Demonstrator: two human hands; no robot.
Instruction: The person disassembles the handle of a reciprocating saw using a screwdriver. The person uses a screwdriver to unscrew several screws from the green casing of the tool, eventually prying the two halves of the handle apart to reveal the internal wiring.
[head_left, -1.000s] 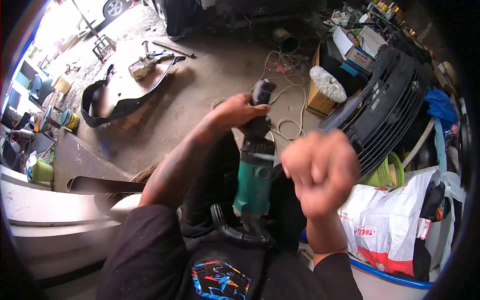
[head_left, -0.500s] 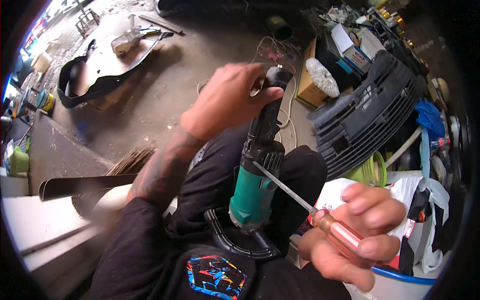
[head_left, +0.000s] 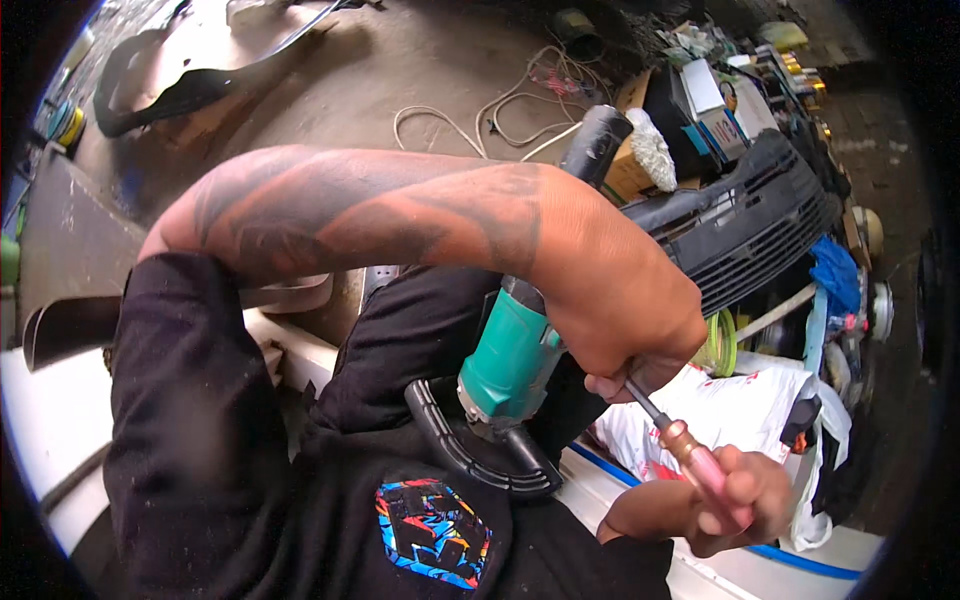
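A teal and black power polisher (head_left: 507, 362) leans across my lap, its curved black handle (head_left: 470, 450) against my shirt and its dark taped grip (head_left: 597, 145) pointing away. My left arm reaches across in front of it, hiding its middle. The curled fingers of my left hand (head_left: 625, 290) close round the shaft end of a screwdriver (head_left: 698, 462); whether they also pinch something small is hidden. At the lower right my right hand (head_left: 750, 505) grips the screwdriver's reddish clear handle.
A pale cord (head_left: 510, 97) loops over the floor. Beyond, at right, are a white fluffy pad (head_left: 652, 150), a black slatted grille (head_left: 750, 230) and a white plastic bag (head_left: 715, 410). A black-edged panel (head_left: 150, 85) lies at the far left.
My left hand has let go of the polisher's grip and come right and nearer, onto the screwdriver shaft. The screwdriver has left the polisher's body, moving slightly right and down with my right hand.
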